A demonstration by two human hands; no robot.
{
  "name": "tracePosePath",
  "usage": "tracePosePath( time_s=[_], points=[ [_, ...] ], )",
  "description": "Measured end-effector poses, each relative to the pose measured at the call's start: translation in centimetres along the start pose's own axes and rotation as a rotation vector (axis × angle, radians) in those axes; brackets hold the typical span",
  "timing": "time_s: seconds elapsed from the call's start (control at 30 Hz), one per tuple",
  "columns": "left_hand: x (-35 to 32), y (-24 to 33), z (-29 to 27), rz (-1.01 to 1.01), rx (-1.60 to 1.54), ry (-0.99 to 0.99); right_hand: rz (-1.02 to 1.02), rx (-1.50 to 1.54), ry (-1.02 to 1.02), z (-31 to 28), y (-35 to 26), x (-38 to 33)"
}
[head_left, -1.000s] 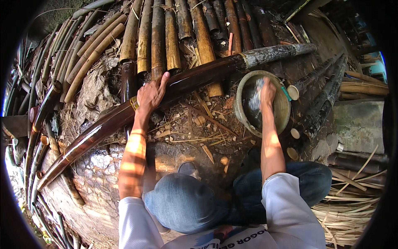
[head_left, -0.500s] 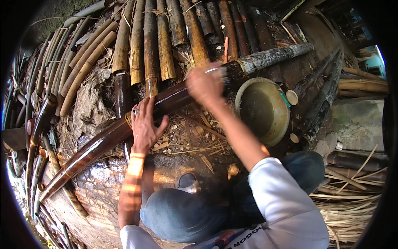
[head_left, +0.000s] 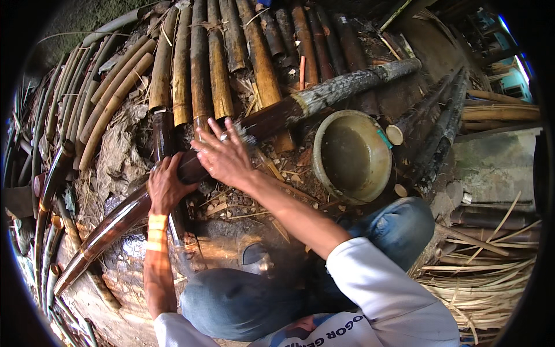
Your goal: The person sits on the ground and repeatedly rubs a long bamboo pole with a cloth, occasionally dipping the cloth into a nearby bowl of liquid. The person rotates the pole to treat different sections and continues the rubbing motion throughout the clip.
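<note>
A long, wet bamboo pole lies slantwise before me, dark brown and glossy along its near-left length. Towards its far right end the surface turns mottled grey-white. My left hand is curled over the dark part, thumb on the near side. Just farther up the pole, my right hand lies across it with fingers spread. A small pale patch shows at the edge of that hand; whether it is an object or wet shine I cannot tell. Beneath the pole, another dark wet bamboo piece runs crosswise.
Right of my hands stands a round basin of murky water, with a green item on its rim. Several bamboo poles lie side by side at the back. Split bamboo strips are piled at lower right, curved bamboo pieces at left.
My right hand has slid down the pole, leftwards and nearer my left hand. The left hand has shifted slightly left and its fingers now curl around the pole. The view has moved a little.
</note>
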State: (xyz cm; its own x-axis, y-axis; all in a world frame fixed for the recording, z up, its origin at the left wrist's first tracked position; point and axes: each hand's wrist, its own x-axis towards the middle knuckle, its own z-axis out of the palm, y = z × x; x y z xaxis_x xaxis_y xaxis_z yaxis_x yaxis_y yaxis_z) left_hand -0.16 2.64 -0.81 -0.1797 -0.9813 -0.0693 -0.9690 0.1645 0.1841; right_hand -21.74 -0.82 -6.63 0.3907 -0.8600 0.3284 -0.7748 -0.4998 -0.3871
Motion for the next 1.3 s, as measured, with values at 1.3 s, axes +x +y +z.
tracePosePath(
  time_s=[1.3],
  points=[
    [-16.7, -7.0, 1.5, -0.211, 0.047, 0.222, 0.494, -0.342, -0.144, -11.6, 16.2, 4.3]
  ],
)
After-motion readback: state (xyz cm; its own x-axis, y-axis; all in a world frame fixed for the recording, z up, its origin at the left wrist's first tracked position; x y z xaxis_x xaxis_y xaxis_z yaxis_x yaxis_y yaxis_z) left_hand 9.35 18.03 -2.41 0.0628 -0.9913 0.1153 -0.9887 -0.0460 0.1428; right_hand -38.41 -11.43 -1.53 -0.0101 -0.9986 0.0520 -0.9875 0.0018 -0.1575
